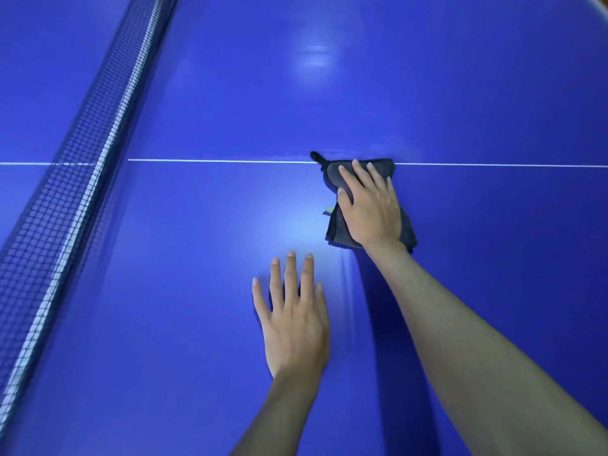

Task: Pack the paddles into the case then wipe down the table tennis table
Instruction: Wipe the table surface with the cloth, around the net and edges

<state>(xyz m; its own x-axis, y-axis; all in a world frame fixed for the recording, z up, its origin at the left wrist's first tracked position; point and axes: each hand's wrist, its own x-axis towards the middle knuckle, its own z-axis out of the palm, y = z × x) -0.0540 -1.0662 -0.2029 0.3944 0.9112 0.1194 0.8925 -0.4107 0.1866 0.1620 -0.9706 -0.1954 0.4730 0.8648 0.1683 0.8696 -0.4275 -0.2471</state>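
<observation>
Head view: wiping step. Right hand (370,205), fingers (358,172) flat, presses dark grey cloth (339,230) onto blue counter (197,225) at white centre line (214,160). Left hand (294,320) spread flat, empty. Paddles, case unseen. Next, probably: sweep toward net (82,159).

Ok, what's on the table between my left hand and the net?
Nothing: in the head view, the stretch of blue table tennis table between the left hand and the net is bare, showing only a glare patch.

Glossy table (427,77), matt cloth (335,174)
</observation>
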